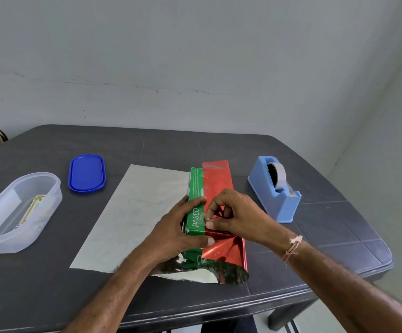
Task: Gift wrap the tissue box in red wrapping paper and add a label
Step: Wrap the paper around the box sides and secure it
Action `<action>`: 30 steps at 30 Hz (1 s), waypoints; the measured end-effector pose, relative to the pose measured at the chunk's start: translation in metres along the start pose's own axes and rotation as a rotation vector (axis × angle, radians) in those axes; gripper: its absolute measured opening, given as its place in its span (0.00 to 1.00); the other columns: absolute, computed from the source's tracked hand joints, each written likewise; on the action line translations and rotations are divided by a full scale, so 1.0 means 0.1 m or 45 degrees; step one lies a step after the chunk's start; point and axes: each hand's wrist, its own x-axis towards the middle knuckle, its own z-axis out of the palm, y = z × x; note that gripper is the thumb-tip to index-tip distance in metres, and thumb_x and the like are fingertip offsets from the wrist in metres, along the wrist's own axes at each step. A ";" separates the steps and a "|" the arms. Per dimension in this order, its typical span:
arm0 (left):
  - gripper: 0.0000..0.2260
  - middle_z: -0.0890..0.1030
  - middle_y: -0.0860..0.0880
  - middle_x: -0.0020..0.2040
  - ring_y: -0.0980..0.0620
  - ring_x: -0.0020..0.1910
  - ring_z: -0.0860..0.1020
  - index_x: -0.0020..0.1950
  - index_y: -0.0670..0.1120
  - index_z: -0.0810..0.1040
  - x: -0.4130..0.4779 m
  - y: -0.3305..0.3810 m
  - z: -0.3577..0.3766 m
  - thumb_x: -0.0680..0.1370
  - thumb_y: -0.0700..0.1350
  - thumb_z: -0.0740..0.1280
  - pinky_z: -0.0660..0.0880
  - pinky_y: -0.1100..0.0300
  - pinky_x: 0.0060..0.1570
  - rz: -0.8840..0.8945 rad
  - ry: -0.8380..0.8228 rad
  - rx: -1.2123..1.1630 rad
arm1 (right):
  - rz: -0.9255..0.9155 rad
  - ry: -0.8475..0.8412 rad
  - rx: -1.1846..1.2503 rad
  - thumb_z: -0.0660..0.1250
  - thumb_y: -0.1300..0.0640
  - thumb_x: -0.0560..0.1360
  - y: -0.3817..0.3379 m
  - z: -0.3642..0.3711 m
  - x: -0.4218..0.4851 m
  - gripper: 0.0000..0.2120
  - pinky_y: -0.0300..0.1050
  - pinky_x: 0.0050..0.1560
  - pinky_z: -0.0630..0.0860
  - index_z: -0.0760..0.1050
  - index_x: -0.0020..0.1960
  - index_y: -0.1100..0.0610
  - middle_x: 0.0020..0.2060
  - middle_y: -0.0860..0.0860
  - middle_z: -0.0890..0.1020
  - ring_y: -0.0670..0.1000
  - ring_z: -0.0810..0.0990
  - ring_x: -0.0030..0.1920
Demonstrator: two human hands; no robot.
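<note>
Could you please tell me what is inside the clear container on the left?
The clear container holds a white card and a yellowish printed item beside it; the frosted wall blurs them, so anything beneath is hidden.

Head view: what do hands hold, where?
Left hand grips the tissue box at its near end; right hand pinches the red wrapping paper edge atop it.
</note>
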 end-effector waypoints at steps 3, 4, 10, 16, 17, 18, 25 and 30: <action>0.46 0.64 0.62 0.78 0.56 0.73 0.71 0.76 0.67 0.66 -0.01 0.01 0.01 0.60 0.65 0.81 0.75 0.49 0.70 -0.007 0.004 0.002 | 0.023 -0.010 -0.020 0.79 0.49 0.72 0.01 -0.01 0.01 0.14 0.34 0.43 0.75 0.81 0.56 0.47 0.51 0.44 0.77 0.43 0.76 0.41; 0.46 0.64 0.62 0.78 0.57 0.73 0.71 0.76 0.66 0.66 -0.01 0.01 0.00 0.60 0.65 0.81 0.75 0.49 0.70 -0.007 0.002 -0.001 | 0.040 -0.023 -0.028 0.79 0.48 0.72 0.01 -0.02 0.03 0.17 0.33 0.43 0.75 0.80 0.59 0.47 0.52 0.44 0.77 0.43 0.76 0.41; 0.45 0.65 0.62 0.78 0.57 0.73 0.71 0.75 0.68 0.67 0.00 0.01 -0.01 0.60 0.65 0.81 0.75 0.49 0.69 -0.002 -0.005 -0.009 | 0.108 -0.005 0.123 0.74 0.54 0.77 0.05 -0.06 0.04 0.11 0.37 0.45 0.79 0.80 0.58 0.50 0.51 0.47 0.80 0.48 0.81 0.43; 0.45 0.64 0.62 0.78 0.58 0.73 0.70 0.75 0.68 0.67 0.00 0.00 -0.01 0.61 0.64 0.82 0.75 0.51 0.70 0.003 -0.014 -0.009 | 0.099 -0.019 0.013 0.79 0.47 0.71 0.02 -0.06 0.07 0.18 0.33 0.41 0.74 0.79 0.57 0.50 0.50 0.44 0.79 0.41 0.76 0.39; 0.46 0.64 0.62 0.78 0.58 0.73 0.70 0.75 0.68 0.67 0.00 0.00 -0.01 0.61 0.64 0.82 0.75 0.51 0.70 0.003 -0.013 -0.007 | 0.091 -0.026 -0.023 0.79 0.47 0.71 0.02 -0.05 0.09 0.18 0.33 0.42 0.73 0.79 0.57 0.49 0.51 0.44 0.78 0.40 0.76 0.39; 0.46 0.64 0.62 0.78 0.58 0.73 0.71 0.76 0.67 0.66 0.00 -0.01 -0.01 0.60 0.65 0.82 0.74 0.50 0.70 0.002 -0.013 -0.005 | 0.084 -0.037 -0.055 0.79 0.49 0.72 0.02 -0.04 0.11 0.17 0.35 0.43 0.74 0.79 0.57 0.49 0.50 0.45 0.78 0.41 0.76 0.40; 0.46 0.63 0.62 0.79 0.56 0.73 0.70 0.76 0.68 0.65 0.01 -0.02 0.00 0.61 0.66 0.81 0.75 0.48 0.69 -0.007 -0.017 0.000 | 0.098 -0.084 -0.106 0.77 0.45 0.73 0.01 -0.08 0.17 0.19 0.40 0.45 0.76 0.77 0.58 0.50 0.48 0.44 0.78 0.41 0.76 0.41; 0.45 0.63 0.62 0.79 0.56 0.73 0.71 0.76 0.68 0.66 0.01 -0.03 -0.01 0.62 0.64 0.82 0.76 0.49 0.68 0.000 -0.021 -0.025 | 0.154 0.005 -0.328 0.75 0.33 0.69 -0.05 0.04 0.24 0.24 0.43 0.43 0.75 0.73 0.54 0.47 0.46 0.42 0.78 0.45 0.78 0.44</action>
